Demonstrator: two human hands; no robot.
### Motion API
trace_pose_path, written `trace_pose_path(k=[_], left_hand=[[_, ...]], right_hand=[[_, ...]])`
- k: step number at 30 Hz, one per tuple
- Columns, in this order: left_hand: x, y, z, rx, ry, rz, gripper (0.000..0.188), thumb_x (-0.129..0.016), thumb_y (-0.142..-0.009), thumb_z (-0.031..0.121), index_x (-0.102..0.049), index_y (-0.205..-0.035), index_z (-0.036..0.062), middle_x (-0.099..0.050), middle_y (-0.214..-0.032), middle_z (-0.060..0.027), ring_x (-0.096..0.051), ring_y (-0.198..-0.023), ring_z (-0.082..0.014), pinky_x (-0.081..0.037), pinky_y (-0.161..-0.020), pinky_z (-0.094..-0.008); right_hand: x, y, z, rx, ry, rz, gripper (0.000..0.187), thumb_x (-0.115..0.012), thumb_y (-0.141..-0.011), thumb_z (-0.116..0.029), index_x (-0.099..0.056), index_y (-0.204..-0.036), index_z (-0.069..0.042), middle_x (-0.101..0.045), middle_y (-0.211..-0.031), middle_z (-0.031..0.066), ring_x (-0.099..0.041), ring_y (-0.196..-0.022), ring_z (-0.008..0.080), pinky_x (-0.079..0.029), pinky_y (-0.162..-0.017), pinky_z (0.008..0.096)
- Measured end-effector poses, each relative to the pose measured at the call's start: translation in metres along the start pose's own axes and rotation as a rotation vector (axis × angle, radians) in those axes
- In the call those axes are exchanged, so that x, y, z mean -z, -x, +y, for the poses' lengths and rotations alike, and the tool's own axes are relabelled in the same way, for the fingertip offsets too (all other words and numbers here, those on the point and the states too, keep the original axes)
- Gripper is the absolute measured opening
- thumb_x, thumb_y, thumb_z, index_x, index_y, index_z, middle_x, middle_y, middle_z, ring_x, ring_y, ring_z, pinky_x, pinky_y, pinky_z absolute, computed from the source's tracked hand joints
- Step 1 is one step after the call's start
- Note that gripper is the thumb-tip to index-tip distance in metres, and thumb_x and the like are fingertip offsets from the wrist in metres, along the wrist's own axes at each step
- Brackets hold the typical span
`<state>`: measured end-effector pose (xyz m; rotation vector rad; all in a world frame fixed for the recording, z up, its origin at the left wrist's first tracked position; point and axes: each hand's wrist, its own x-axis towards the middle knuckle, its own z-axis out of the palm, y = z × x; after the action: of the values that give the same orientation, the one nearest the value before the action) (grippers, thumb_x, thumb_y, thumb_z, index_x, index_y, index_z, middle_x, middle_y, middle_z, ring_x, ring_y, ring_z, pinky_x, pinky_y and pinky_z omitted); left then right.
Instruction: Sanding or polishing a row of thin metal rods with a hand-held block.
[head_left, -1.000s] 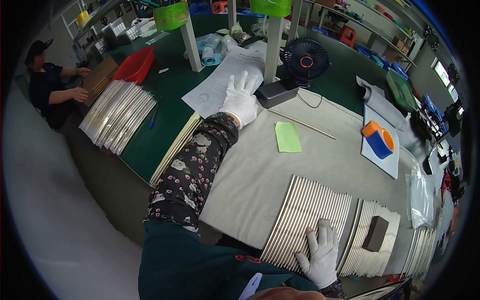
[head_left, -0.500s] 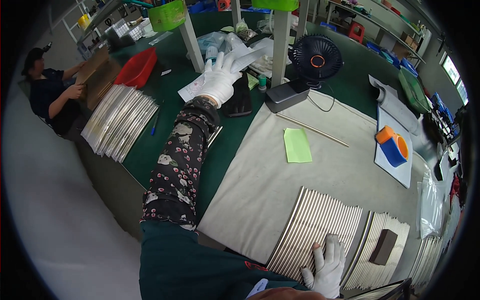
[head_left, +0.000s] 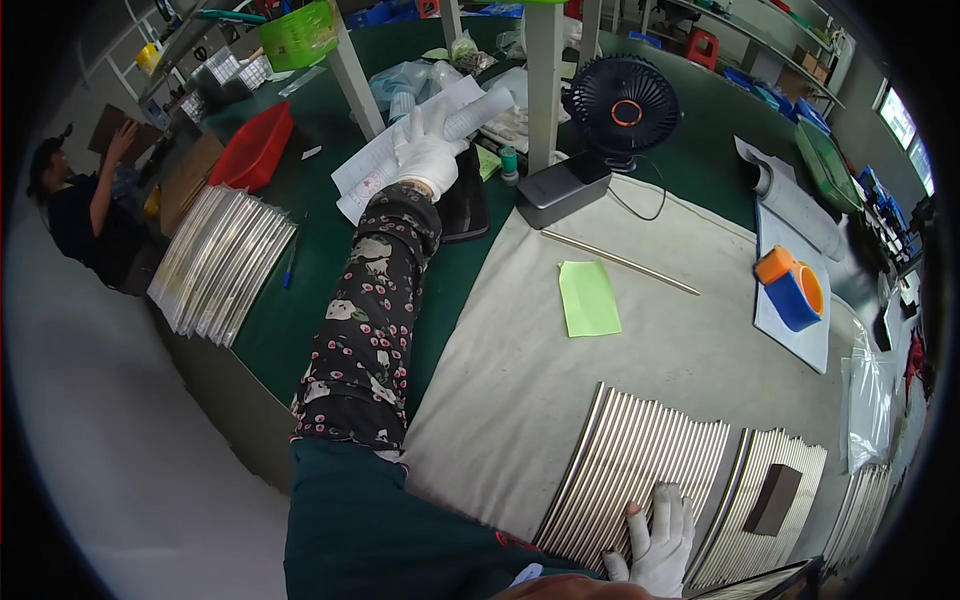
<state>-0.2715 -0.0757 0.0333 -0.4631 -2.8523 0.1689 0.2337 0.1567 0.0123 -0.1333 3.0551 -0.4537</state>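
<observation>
My left hand (head_left: 427,158), in a white glove, reaches far out over the green table. Its fingers are stretched and spread across printed paper sheets (head_left: 362,178), one of which looks curled. A black flat item (head_left: 466,205) lies beside that wrist, partly covered by it. Close to my body, my right hand (head_left: 660,550), gloved in white with some bare fingertips, rests with fingers apart on a row of thin metal rods (head_left: 640,450). Right of it lies a second row of rods (head_left: 745,500) with a dark brown block (head_left: 773,500) on top.
A fan (head_left: 622,110) stands behind a grey box (head_left: 565,190). A single rod (head_left: 620,262) and a green paper (head_left: 590,299) lie on the pale cloth (head_left: 500,400). Wrapped bundles (head_left: 220,265) and a red bin (head_left: 252,147) are left, near another person (head_left: 85,215). Orange-and-blue tape rolls (head_left: 792,290) sit right.
The papers under my left hand show more fully and lie differently. My right hand stays on the rods. The other person has raised a brown board. The whole view has shifted slightly.
</observation>
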Motion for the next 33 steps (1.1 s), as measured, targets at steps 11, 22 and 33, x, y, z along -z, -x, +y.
trace_pose_path(k=[11, 22, 33], left_hand=[[-0.003, -0.007, 0.009, 0.030, 0.046, 0.000, 0.033, -0.053, -0.092, 0.025, -0.065, -0.123, 0.0293, -0.023, -0.156, -0.0082, -0.009, -0.146, -0.0364, -0.008, -0.114, -0.0584], [-0.003, -0.008, 0.003, 0.030, 0.007, -0.026, 0.034, -0.053, -0.092, 0.024, -0.064, -0.123, 0.0305, -0.023, -0.156, -0.0084, -0.009, -0.145, -0.0376, -0.009, -0.114, -0.0596], [-0.009, -0.011, -0.003, 0.036, -0.045, -0.010, 0.050, -0.056, -0.082, 0.008, -0.063, -0.124, 0.0355, -0.022, -0.156, -0.0087, -0.010, -0.145, -0.0388, -0.008, -0.114, -0.0589]], right_hand=[[0.002, 0.000, 0.000, 0.004, -0.002, -0.001, 0.078, -0.070, -0.067, -0.038, -0.043, -0.133, -0.006, -0.035, -0.142, 0.0299, -0.034, -0.132, 0.0474, -0.025, -0.109, 0.0615], [0.000, 0.002, 0.003, 0.025, 0.004, -0.012, 0.079, -0.067, -0.070, -0.039, -0.039, -0.136, -0.007, -0.033, -0.143, 0.0298, -0.032, -0.133, 0.0471, -0.023, -0.109, 0.0616], [-0.003, 0.003, 0.001, 0.010, 0.013, -0.003, 0.079, -0.068, -0.069, -0.039, -0.040, -0.135, -0.006, -0.036, -0.141, 0.0297, -0.033, -0.133, 0.0462, -0.026, -0.107, 0.0624]])
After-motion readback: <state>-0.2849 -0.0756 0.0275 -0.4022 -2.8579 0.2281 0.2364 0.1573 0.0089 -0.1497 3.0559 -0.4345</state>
